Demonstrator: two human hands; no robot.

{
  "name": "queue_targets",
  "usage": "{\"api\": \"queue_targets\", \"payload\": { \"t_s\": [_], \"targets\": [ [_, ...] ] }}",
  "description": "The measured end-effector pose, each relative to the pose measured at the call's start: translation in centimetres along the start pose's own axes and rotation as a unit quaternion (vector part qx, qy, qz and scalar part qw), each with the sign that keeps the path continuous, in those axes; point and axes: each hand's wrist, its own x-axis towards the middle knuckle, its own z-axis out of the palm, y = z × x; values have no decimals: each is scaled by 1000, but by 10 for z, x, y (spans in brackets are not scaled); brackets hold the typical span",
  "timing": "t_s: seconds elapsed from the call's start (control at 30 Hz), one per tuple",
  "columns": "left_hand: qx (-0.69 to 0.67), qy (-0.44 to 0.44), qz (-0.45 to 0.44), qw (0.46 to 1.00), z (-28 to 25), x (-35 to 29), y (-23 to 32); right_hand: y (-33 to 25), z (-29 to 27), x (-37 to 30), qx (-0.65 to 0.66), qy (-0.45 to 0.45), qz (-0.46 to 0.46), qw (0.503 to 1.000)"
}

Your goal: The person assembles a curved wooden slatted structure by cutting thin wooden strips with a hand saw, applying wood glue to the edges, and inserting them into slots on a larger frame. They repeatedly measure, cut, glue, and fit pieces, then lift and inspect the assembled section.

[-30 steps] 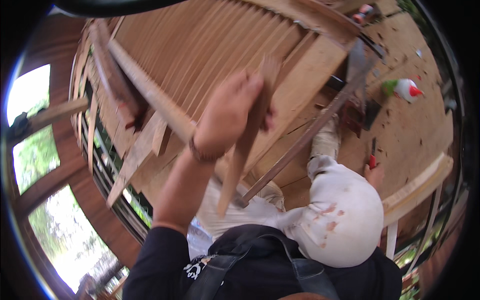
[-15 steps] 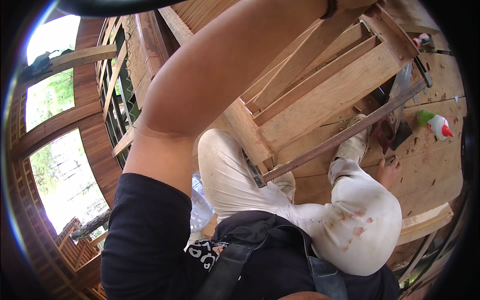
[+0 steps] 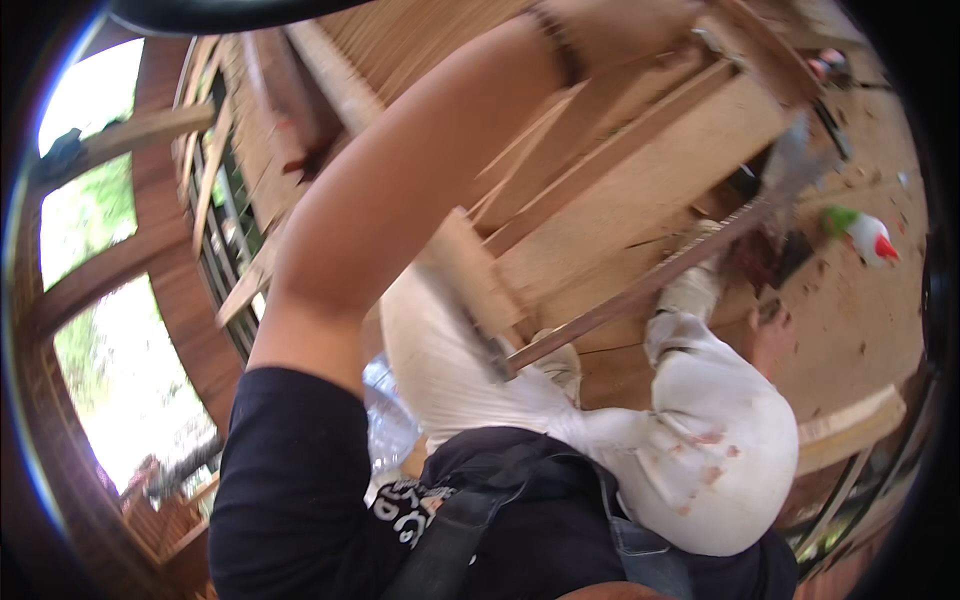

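My left arm reaches across the wooden slatted frame (image 3: 640,190), and my left hand (image 3: 635,25) is by its far right corner. Blur and the picture's edge hide those fingers. A long rusty bar clamp (image 3: 620,310) spans the near side of the frame, with one end by my left knee. Beyond my right knee, low over the boards, is my right hand (image 3: 770,335). Its blurred fingers look curled; whatever they hold is too small to make out. What looks like a handsaw (image 3: 790,165) lies past that hand, partly behind the clamp.
A white-and-green glue bottle (image 3: 868,237) with a red tip lies on the plank floor at right. Near it is a red clamp handle (image 3: 828,65). A clear plastic bottle (image 3: 390,415) stands beside my left thigh. Wood offcuts (image 3: 855,430) lie at lower right.
My left hand has shifted left along the top of the view, showing more of the wrist. The whole view has swung slightly and blurred. My right hand stays low by the knee.
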Motion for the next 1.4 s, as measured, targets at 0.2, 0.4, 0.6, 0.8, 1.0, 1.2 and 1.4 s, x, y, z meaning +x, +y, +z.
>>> {"api": "queue_targets", "payload": {
  "t_s": [0.2,0.4,0.6,0.8,1.0,1.2,1.4],
  "targets": [
    [83,5,-61,995,-25,-106,-83,-48,-70,39,142,131,-23,981],
    [-96,190,7,977,-18,-128,-73,-63,-139,130,-221,140,-352,899],
    [-353,200,96,909,-33,-108,-55,-59,-105,245,-495,-143,-195,835],
    [-426,261,84,862,-51,-139,-70,11,-145,235,-180,-140,-16,974],
    [-446,309,24,840,-23,-136,-76,30,-226,141,677,146,-33,721],
    [-490,304,2,817,19,-112,-77,-110,-318,52,763,124,-204,601],
    [-500,317,5,806,30,-108,-77,-169,-302,39,750,124,-251,599]
  ]
}}
